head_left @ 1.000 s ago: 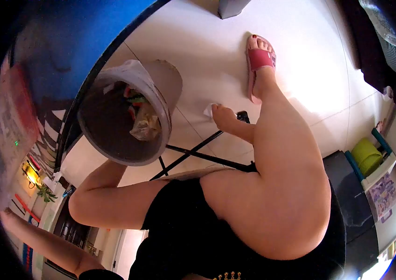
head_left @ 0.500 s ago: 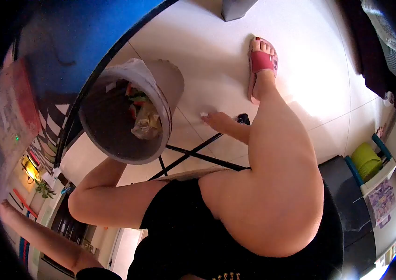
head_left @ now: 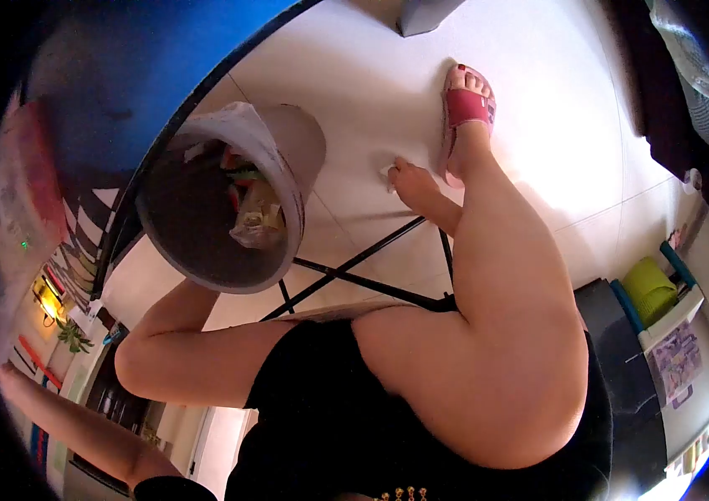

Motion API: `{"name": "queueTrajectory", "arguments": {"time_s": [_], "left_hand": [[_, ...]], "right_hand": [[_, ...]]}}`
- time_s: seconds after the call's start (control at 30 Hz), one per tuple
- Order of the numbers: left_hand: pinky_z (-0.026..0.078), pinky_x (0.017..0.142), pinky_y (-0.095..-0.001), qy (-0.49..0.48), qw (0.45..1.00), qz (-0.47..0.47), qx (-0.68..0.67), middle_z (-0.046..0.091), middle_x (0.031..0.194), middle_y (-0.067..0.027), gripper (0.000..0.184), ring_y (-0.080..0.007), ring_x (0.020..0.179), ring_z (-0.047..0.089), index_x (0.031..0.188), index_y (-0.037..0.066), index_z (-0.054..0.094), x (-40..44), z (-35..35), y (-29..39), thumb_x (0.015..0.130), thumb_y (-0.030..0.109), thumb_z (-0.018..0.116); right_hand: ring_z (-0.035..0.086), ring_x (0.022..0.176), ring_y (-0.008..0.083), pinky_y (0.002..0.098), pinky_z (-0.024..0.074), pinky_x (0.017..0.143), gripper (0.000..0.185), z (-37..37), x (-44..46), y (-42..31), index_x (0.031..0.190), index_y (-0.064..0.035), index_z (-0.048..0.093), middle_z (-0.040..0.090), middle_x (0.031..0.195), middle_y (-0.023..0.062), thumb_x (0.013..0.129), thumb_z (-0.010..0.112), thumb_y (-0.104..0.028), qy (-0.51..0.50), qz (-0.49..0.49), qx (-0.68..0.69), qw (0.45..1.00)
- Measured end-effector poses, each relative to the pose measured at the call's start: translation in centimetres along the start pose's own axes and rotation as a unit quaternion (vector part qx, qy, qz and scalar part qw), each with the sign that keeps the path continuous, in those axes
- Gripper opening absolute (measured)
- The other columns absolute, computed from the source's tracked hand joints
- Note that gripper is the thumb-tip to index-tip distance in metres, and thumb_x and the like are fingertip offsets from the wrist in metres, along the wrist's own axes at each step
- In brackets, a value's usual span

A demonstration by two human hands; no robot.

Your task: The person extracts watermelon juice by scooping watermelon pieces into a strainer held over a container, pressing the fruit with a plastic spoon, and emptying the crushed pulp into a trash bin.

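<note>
Low over the pale floor, my right hand reaches down beside my right leg. Its fingers are pinched on a small white tissue, close to the floor. A grey bin with a clear plastic liner stands to the left, holding a crumpled clear wrapper and some red and green scraps. My left arm stretches out at the lower left, and my left hand is at the dark edge of the view, its fingers too unclear to make out.
A blue table top with a dark rim is at the upper left. My foot wears a red slipper. Black crossed metal legs are below my seat. At the right are dark drawers and a green roll.
My right hand swept left along the floor, then came back right and further from my body, with the white tissue. A small black object behind it is now out of sight.
</note>
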State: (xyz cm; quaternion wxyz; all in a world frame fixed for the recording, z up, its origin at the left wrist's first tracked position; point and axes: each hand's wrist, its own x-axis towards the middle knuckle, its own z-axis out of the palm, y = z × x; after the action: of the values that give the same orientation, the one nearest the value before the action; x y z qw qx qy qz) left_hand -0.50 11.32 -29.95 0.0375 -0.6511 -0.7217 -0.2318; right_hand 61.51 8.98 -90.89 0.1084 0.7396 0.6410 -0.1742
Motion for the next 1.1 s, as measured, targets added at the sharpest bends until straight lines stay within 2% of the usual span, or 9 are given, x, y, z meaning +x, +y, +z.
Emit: {"name": "queueTrajectory", "arguments": {"time_s": [0.2,0.3,0.43,0.53,0.63,0.73,0.83,1.07,1.1], "left_hand": [[0.033,0.113,-0.0468,-0.002,1.0,0.001,-0.003,0.05,0.138,-0.0216,0.045,-0.0328,0.125,0.049,0.135,-0.004,0.048,-0.3,-0.1,0.2,0.097,0.018,0.054],[0.032,0.113,-0.047,0.001,1.0,0.0,0.004,0.05,0.138,-0.0217,0.044,-0.0329,0.125,0.049,0.135,-0.004,0.047,-0.9,-0.5,0.4,0.097,0.018,0.053],[0.032,0.114,-0.0473,0.004,1.0,-0.005,0.009,0.05,0.138,-0.0218,0.044,-0.0331,0.126,0.049,0.135,-0.004,0.047,-0.8,-0.3,0.5,0.098,0.018,0.052],[0.032,0.114,-0.0476,0.009,1.0,-0.008,0.007,0.05,0.139,-0.0218,0.044,-0.0332,0.126,0.049,0.136,-0.003,0.047,-0.7,-0.2,0.3,0.098,0.019,0.052],[0.031,0.114,-0.0478,0.0,1.0,-0.008,0.013,0.049,0.139,-0.0219,0.043,-0.0333,0.126,0.048,0.136,-0.003,0.047,-0.5,-0.1,0.4,0.098,0.019,0.051],[0.031,0.114,-0.048,0.0,1.0,-0.01,0.01,0.049,0.139,-0.022,0.043,-0.0334,0.127,0.048,0.136,-0.003,0.047,-0.3,0.3,0.3,0.099,0.019,0.05],[0.031,0.115,-0.0483,0.003,1.0,-0.009,0.014,0.049,0.139,-0.022,0.043,-0.0335,0.127,0.048,0.136,-0.003,0.047,-0.5,0.2,0.6,0.099,0.019,0.05],[0.03,0.115,-0.0488,0.008,1.0,-0.024,-0.015,0.049,0.14,-0.0222,0.042,-0.0337,0.128,0.048,0.136,-0.003,0.047,-0.8,0.8,1.7,0.1,0.02,0.048],[0.03,0.115,-0.0489,0.013,0.999,-0.03,-0.026,0.048,0.14,-0.0222,0.042,-0.0338,0.128,0.048,0.136,-0.003,0.047,-0.9,0.8,2.0,0.1,0.02,0.048]], "right_hand": [[0.042,0.134,0.0328,0.0473,0.0312,0.111,0.049,2.6,1.1,0.6,0.139,-0.0189,0.041,0.047,0.144,0.0119,0.095,0.048,-0.038,0.047,-0.013,0.0,0.999],[0.042,0.134,0.0329,0.0475,0.0312,0.111,0.047,-1.8,-0.2,-1.2,0.138,-0.0194,0.042,0.047,0.143,0.0126,0.095,0.047,-0.039,-0.011,0.024,0.0,1.0],[0.041,0.135,0.0328,0.0477,0.0316,0.111,0.047,1.0,0.6,-0.1,0.138,-0.0209,0.042,0.046,0.144,0.0137,0.095,0.05,-0.038,0.052,0.004,0.025,0.998],[0.041,0.135,0.033,0.0475,0.032,0.111,0.046,-1.2,0.1,-1.0,0.137,-0.0206,0.041,0.046,0.144,0.0136,0.095,0.05,-0.036,-0.019,0.029,-0.005,0.999],[0.04,0.135,0.0337,0.0478,0.0319,0.111,0.045,-0.3,0.1,-0.6,0.137,-0.0206,0.042,0.047,0.143,0.0142,0.095,0.05,-0.035,0.049,0.001,0.033,0.998],[0.042,0.134,0.0341,0.0488,0.0321,0.11,0.044,0.3,0.3,-0.5,0.136,-0.0199,0.044,0.049,0.141,0.014,0.095,0.049,-0.035,0.033,0.029,0.037,0.998],[0.043,0.133,0.034,0.0498,0.0323,0.11,0.041,2.6,1.8,-0.3,0.135,-0.0207,0.045,0.05,0.14,0.014,0.096,0.047,-0.034,0.084,0.041,0.051,0.994],[0.043,0.132,0.0359,0.05,0.0282,0.112,0.045,2.1,1.4,-0.6,0.136,-0.0176,0.044,0.048,0.141,0.0171,0.093,0.051,-0.031,0.064,0.036,0.069,0.995],[0.041,0.134,0.0357,0.0482,0.0275,0.113,0.051,2.1,1.6,-0.5,0.138,-0.0148,0.041,0.044,0.144,0.0191,0.091,0.056,-0.028,0.047,0.037,0.04,0.997]]}}
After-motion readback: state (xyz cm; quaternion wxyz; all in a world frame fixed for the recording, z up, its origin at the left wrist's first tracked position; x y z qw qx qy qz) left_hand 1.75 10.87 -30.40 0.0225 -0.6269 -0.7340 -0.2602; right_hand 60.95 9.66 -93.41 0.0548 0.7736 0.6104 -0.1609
